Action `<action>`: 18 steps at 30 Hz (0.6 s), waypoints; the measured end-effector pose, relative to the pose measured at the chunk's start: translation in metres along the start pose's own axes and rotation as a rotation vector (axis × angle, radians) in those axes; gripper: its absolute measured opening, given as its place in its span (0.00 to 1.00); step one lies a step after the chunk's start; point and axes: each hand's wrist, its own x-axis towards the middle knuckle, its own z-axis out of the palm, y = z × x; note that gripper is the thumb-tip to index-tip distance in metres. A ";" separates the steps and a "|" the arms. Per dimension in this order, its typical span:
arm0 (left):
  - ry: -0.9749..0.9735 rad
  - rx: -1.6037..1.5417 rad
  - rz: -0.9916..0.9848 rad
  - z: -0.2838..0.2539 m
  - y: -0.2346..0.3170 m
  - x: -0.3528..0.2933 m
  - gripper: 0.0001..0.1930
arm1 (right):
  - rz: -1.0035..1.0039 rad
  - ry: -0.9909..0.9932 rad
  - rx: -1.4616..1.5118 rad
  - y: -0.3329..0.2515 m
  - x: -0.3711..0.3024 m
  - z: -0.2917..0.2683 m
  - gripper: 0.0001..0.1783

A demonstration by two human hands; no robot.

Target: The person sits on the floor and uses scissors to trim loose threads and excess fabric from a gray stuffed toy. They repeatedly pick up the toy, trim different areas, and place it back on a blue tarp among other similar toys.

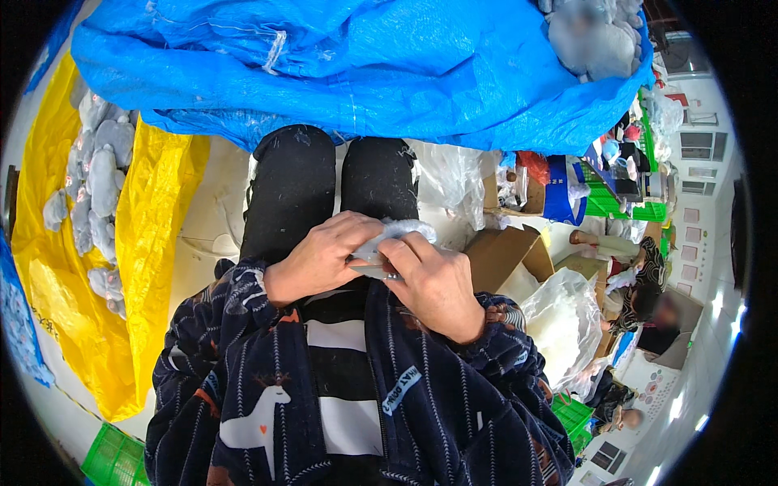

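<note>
1. Our left hand point(320, 255) and right hand point(438, 287) both pinch a grey plush piece point(413, 228), fingers closed on it, over our black trousers point(292, 190).
2. We seem to be working its edge; the fingertips' exact action is hidden.
3. The next move probably calls for a firm left pinch while the right fingers shift.
4. Left, a yellow sack point(166, 178) holds grey plush toys point(105, 182); far, a blue sheet point(365, 73) spreads.
</note>
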 end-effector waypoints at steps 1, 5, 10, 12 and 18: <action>0.000 -0.013 0.006 -0.001 0.001 0.001 0.21 | 0.005 -0.003 0.017 0.001 -0.001 0.001 0.20; -0.021 -0.021 -0.018 0.001 -0.001 -0.002 0.21 | 0.033 -0.031 0.195 0.008 -0.004 -0.002 0.19; -0.020 -0.020 0.012 0.000 -0.004 -0.003 0.22 | 0.047 0.012 0.351 0.014 -0.007 0.001 0.17; -0.028 -0.026 0.001 -0.001 -0.004 -0.003 0.23 | 0.086 0.076 0.387 0.014 -0.008 0.002 0.16; 0.000 -0.054 0.041 0.000 0.004 -0.002 0.25 | 0.224 0.191 0.185 -0.008 -0.014 0.006 0.14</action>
